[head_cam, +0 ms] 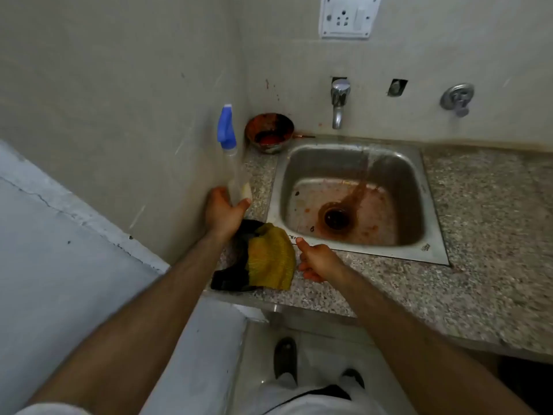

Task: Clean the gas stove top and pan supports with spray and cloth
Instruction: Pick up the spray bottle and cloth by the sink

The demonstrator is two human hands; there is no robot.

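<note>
Counter (493,223) right of sink (431,205) bare; cloth (269,259) crowds left.

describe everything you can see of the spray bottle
The spray bottle has a blue trigger head on a clear, see-through plastic body, its lower part blurred. It stands roughly upright, leaning slightly, at the left end of the speckled counter against the wall, left of the steel sink. The left hand grips its base from below. How much liquid it holds cannot be told.
</note>
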